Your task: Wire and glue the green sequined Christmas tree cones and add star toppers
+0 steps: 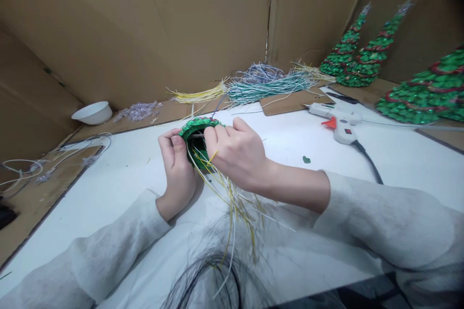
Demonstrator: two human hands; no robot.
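1. Left hand (180,168) is clamping the near-left rim of the hollow green piece (197,126), thumb on the edge, fingers wrapping behind.
2. Right hand (237,154) is curling over the right side of its opening, nearly meeting the left – fingertips are hiding, so can't tell what they're gripping.
3. Green piece is sitting between both hands, dark opening facing the wearer; yellow and white wires (234,198) are trailing out below the right hand.
4. White tabletop (119,193) is lying under the hands. Glue gun (342,123) with orange trigger is resting to the right, green scrap (306,159) lying nearer the wearer.
5. Behind the hands, yellow wire bundle (201,93), green-and-white wire bundle (270,88) and purplish coil (259,73) are lying by the cardboard wall (203,19).
6. White bowl (93,113) and clear pieces (138,111) are sitting back left – three green trees (377,55) are standing back right.
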